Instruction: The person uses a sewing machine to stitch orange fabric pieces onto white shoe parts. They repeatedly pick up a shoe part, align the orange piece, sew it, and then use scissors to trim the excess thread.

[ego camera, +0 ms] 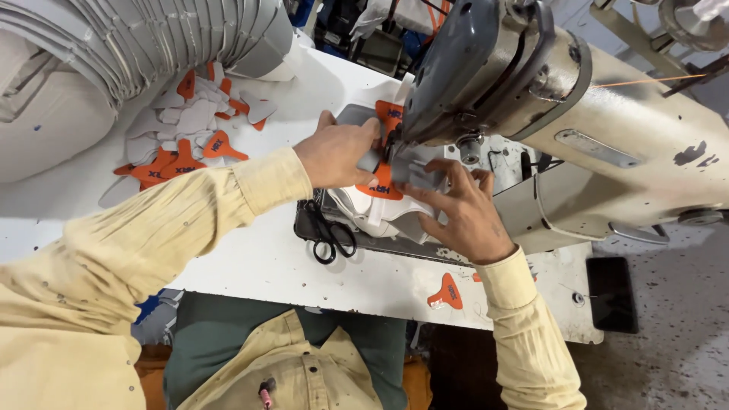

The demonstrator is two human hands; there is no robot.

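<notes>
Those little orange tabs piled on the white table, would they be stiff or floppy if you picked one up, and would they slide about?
The orange tabs look thin and flat, so probably light and slightly bendy. They lie scattered and overlapping on the white table, so a push would likely slide several together. Being flat, they shouldn't roll.

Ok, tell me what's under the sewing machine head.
Under the sewing machine head lies a grey piece with an orange patch, pressed flat by the left hand and right hand. The head hides the needle itself.
</notes>
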